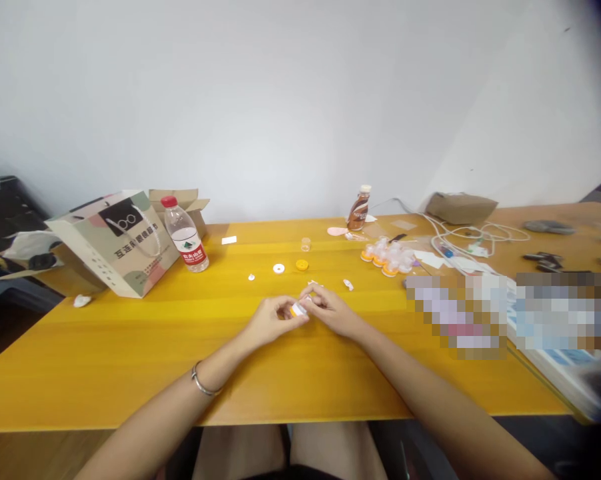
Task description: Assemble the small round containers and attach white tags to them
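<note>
Over the middle of the table, my left hand [274,321] pinches a small white-and-orange round piece [298,310] between thumb and fingers. My right hand [329,312] meets it from the other side, its fingertips closed at the piece's edge; the fingers partly cover the piece. Just beyond the hands lie a yellow disc [302,265], a white ring-like disc [279,269] and a small white bit [251,277]. A small clear cup [306,245] stands behind them. To the right of my hands is a crumpled white scrap [348,285].
At left stand a paper bag [130,247] and a red-capped water bottle [186,237]. Several clear containers with orange caps [388,256] cluster at right, near a brown drink bottle [359,210]. White cables [460,233] and a brown package [460,208] lie farther right.
</note>
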`<action>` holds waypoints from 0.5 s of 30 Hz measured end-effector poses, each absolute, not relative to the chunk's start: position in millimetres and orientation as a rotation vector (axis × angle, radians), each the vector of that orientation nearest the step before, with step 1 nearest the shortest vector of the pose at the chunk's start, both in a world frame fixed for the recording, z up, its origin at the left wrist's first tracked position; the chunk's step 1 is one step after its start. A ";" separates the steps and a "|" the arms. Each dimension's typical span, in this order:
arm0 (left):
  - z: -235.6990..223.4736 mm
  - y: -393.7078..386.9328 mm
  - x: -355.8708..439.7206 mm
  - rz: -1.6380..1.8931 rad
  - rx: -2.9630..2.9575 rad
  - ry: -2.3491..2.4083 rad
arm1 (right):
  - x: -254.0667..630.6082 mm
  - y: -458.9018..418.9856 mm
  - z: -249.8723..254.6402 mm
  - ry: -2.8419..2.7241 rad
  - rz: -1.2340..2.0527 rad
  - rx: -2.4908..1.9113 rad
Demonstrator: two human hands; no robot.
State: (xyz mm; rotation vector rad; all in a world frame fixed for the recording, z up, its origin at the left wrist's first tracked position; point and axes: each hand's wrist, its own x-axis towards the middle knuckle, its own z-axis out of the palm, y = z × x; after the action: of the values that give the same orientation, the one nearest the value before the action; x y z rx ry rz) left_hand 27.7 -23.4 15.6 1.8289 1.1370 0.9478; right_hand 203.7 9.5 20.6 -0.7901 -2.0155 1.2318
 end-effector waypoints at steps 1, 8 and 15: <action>15.1 -22.6 27.5 0.943 1.831 1.140 | 203.9 9.6 20.2 -2.019 1.210 -0.792; 14.0 -22.6 28.1 0.903 1.905 1.162 | 204.5 12.7 18.7 -1.986 1.155 -0.777; 14.5 -23.9 28.1 0.906 1.985 1.201 | 204.0 12.7 17.9 -1.947 0.981 -0.782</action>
State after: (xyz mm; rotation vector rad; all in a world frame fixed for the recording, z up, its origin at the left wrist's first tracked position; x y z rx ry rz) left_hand 28.1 -23.9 14.5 1.9850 1.2012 0.9061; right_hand 204.0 12.7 17.9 -0.7816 -1.9469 0.9808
